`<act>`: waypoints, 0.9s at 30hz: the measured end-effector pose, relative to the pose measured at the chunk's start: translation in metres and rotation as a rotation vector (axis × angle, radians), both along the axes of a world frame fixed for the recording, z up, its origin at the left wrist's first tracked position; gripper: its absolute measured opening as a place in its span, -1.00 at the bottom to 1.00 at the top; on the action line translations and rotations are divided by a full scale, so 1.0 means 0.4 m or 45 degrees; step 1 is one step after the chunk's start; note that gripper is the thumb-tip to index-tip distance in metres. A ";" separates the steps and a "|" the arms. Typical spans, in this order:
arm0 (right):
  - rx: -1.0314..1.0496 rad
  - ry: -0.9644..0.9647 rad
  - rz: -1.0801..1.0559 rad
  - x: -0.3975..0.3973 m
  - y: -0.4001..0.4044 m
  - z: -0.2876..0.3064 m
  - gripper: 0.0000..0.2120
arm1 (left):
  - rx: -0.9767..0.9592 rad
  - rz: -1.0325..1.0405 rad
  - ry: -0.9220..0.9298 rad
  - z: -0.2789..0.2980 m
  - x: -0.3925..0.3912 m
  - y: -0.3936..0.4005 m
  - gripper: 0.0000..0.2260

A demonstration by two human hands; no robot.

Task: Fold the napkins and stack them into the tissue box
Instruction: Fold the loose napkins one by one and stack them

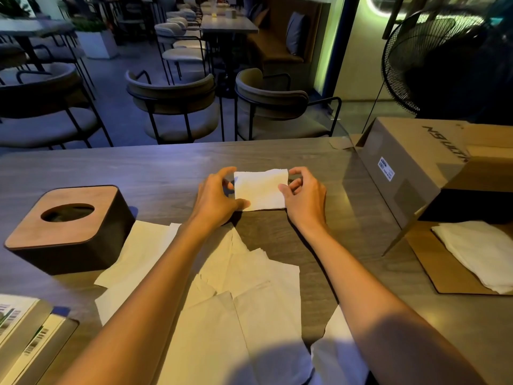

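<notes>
Left grip: left hand (215, 197) curled at the left edge of the folded napkin (260, 189), thumb pressed on its near left corner, fingers bent over the far corner.
Right grip: right hand (304, 197) pinching the right edge of the same napkin, thumb on top, fingers curled behind.
Folded napkin: small white rectangle, flat on the bench (111, 168), between both hands, faint creases across it.
Hidden: napkin's side edges partly under fingers; layers of the fold not countable.
Loose napkins (222, 301): unfolded pale sheets overlapping near the body, beneath both forearms, lower ones cut off by the frame.
Tissue box (69, 229): dark, rounded, wooden lid with oval slot, left of the hands, well apart from the folded napkin; inside too dark to read.
Cardboard box (410, 159): right side, open, partly out of frame, printed lettering upside down.
Napkin stack (477, 251): white, on a cardboard flap at right, edge cut off.
Beyond bench: chairs (172, 107) and a fan (433, 59), dim.
</notes>
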State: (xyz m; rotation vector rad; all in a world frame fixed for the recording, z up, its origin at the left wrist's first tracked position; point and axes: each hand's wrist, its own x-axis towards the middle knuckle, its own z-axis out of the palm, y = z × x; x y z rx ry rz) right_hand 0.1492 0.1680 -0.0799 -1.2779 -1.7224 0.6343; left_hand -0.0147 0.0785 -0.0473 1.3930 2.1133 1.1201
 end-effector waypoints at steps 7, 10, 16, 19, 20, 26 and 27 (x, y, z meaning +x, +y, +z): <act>0.132 0.066 -0.004 0.002 -0.004 0.005 -0.76 | -0.177 -0.123 0.228 0.080 -0.003 -0.029 -0.74; 0.171 0.092 -0.005 0.006 -0.005 0.005 -0.78 | -0.758 -0.568 0.260 0.133 0.010 -0.061 -0.69; 0.120 0.139 -0.027 0.007 -0.009 0.007 -0.84 | -0.931 -0.840 0.376 0.091 0.105 -0.057 -0.74; 0.118 0.214 0.056 0.014 -0.025 0.021 -0.87 | -0.699 -0.841 0.337 0.098 0.090 -0.050 -0.87; 0.106 0.261 0.150 0.016 -0.032 0.027 -0.85 | -0.601 -0.784 0.277 0.107 0.079 -0.050 -0.89; -0.401 0.466 0.744 0.035 -0.066 0.065 -0.21 | -0.349 -0.601 0.158 0.122 0.007 -0.049 -0.78; -0.443 0.478 0.788 0.042 -0.065 0.071 -0.15 | -0.407 -0.597 0.164 0.122 0.000 -0.052 -0.77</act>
